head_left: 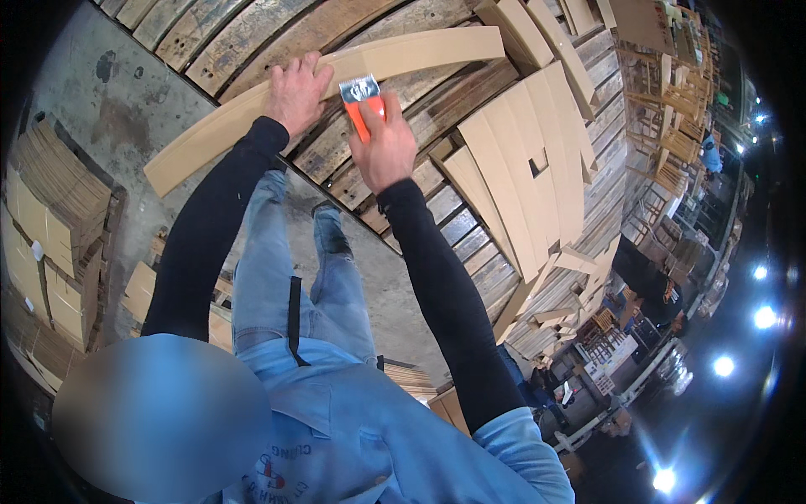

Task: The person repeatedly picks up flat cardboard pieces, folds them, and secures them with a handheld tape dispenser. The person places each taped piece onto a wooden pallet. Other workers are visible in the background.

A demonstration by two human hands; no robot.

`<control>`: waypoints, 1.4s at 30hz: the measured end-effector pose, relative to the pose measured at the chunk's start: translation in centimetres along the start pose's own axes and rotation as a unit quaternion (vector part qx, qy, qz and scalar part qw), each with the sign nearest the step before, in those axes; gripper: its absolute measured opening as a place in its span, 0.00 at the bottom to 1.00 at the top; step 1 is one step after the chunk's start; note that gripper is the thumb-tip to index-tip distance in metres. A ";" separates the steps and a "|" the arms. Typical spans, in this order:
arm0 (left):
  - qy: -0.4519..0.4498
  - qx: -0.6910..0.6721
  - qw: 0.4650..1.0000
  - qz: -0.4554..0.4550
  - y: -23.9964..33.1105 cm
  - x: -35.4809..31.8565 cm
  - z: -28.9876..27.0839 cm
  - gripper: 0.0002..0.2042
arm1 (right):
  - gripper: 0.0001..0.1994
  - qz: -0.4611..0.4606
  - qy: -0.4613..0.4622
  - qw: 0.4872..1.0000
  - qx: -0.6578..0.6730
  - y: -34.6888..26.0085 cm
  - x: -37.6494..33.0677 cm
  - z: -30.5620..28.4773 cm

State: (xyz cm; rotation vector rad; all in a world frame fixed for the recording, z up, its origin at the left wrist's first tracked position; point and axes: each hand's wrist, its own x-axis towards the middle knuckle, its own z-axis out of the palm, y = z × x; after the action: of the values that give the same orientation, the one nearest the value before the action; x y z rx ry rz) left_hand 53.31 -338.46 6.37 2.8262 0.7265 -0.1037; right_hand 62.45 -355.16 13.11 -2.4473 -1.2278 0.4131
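Note:
A long, folded cardboard strip lies across a wooden slatted pallet, its left end reaching out over the concrete floor. My left hand grips the strip near its middle, with the fingers over it and the fingertips close to the far edge. Just to the right, my right hand is closed around an orange tool with a flat silvery head. That head is at the strip's near edge; whether it touches the cardboard I cannot tell. My palm and fingers hide part of the handle.
Several flat cardboard pieces lie on slats to the right, with more strips beyond. Strapped cardboard stacks stand on the left. Cardboard scraps lie lower right. Wooden furniture frames stand farther right.

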 end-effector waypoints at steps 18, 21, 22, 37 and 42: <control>0.098 0.015 0.995 -0.007 3.0 3.5 2.5 0.30 | 0.14 0.066 -0.161 0.960 -0.220 -1.2 5.2 3.2; 0.121 -0.012 0.992 0.027 2.8 3.6 2.6 0.27 | 0.15 0.063 -0.198 0.962 -0.176 -1.4 3.9 0.7; 0.114 -0.006 0.992 0.045 2.7 3.4 2.5 0.27 | 0.16 0.072 -0.170 0.976 -0.119 -1.1 2.6 -0.1; 0.148 0.164 0.975 0.020 -15.1 8.9 -10.4 0.27 | 0.27 0.446 0.067 0.867 0.210 10.8 -34.0 -0.1; 0.105 0.088 0.979 0.148 -7.2 7.8 -10.0 0.26 | 0.19 0.610 0.284 0.550 0.496 14.3 -38.6 0.5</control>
State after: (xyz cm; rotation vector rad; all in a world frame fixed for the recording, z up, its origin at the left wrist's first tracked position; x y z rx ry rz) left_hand 56.79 -326.33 13.78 3.1120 0.3405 0.1900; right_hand 50.02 -394.29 9.79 -1.6279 0.9759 0.3832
